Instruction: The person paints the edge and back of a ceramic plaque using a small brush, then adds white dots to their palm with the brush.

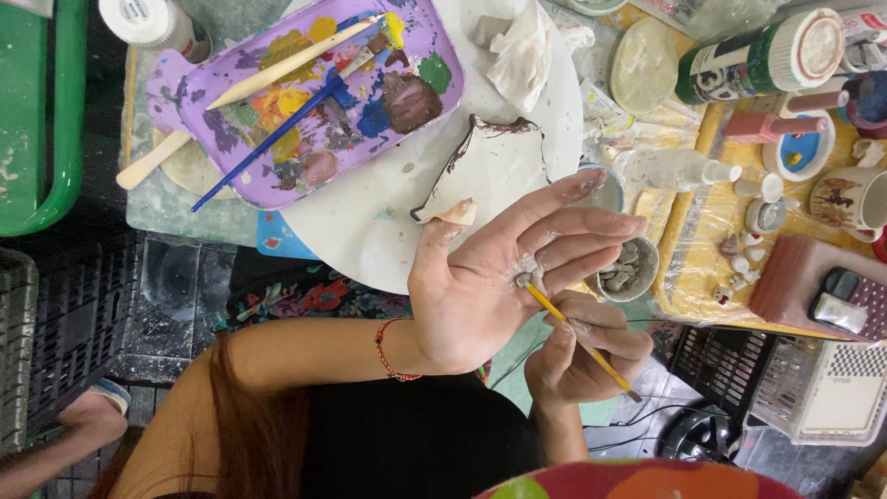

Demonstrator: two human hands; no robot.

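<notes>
Over the cluttered bench (702, 231), the left hand (490, 277) lies open, palm up; the right hand (577, 356) pinches a yellow brush (582, 344) whose tip touches that palm.

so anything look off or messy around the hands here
The left hand is held open, palm up, smeared with pale paste, and the right hand dabs a yellow-handled brush onto that palm. The purple palette is blotched with mixed paint. Nothing looks spilled.

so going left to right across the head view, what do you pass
green tray → purple palette → left hand, open palm up → right hand with yellow brush → green paint bottle → mug
</notes>
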